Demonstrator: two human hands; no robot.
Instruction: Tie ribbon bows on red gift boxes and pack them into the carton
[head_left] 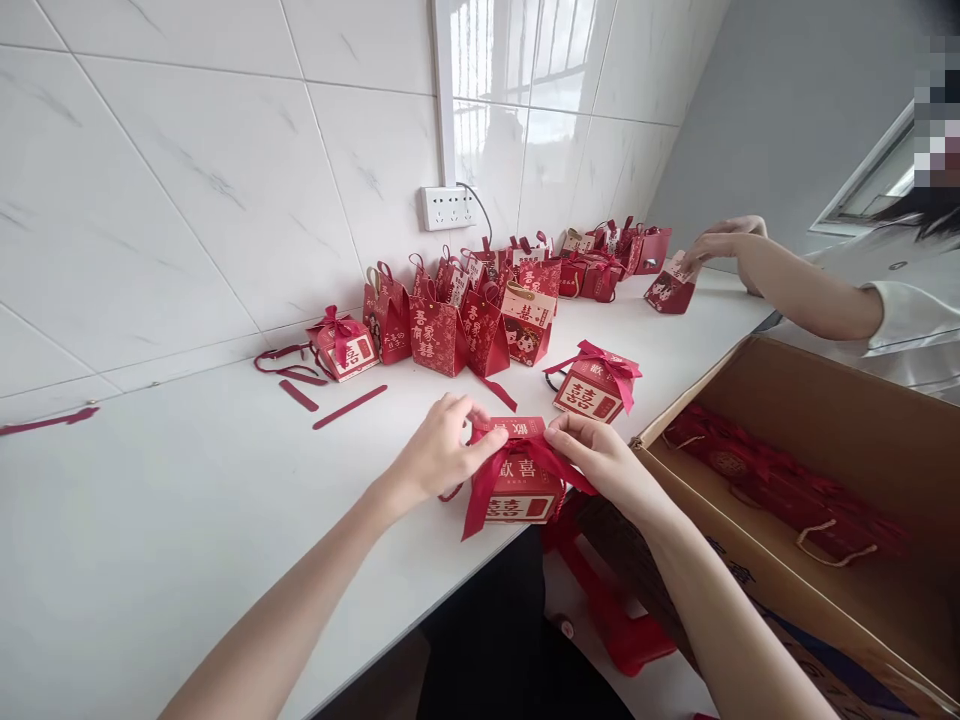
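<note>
A small red gift box [521, 503] with white lettering stands near the table's front edge, a red ribbon [484, 492] tied in a bow across its upper part. My left hand [448, 445] is at the box's left upper side, thumb and fingers closed on the ribbon. On the right, my right hand [592, 455] pinches the bow's other side near the top flap. Behind my right hand sits another red box [596, 385] with a bow. A third bowed box [343, 345] rests farther left by the wall.
Several red gift bags [439, 335] stand along the tiled wall. Loose ribbon strips [349, 407] lie at left. An open cardboard box [795, 600] holding red boxes is at right. Beyond it, another person's hands [724, 240] touch a small red box [670, 290].
</note>
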